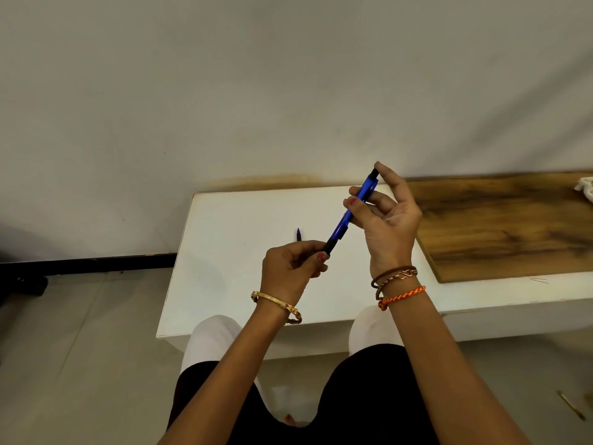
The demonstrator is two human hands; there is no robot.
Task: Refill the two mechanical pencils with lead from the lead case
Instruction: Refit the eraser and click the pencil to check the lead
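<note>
Left hand point(293, 263), right hand point(385, 220): both grips holding slanted blue pencil point(351, 211), black tip

A low white table point(231, 284) stands against the pale wall, its top plain and mostly bare. On its right part lies a wooden board point(500, 226), dark-grained and brown, flat on the surface and running off toward the right edge of view. At the far right, on the board, sits a small white object point(584, 187), too cut off to identify. Near the middle of the white top, a dark purple pointed thing point(298, 234) shows, mostly hidden.
</note>
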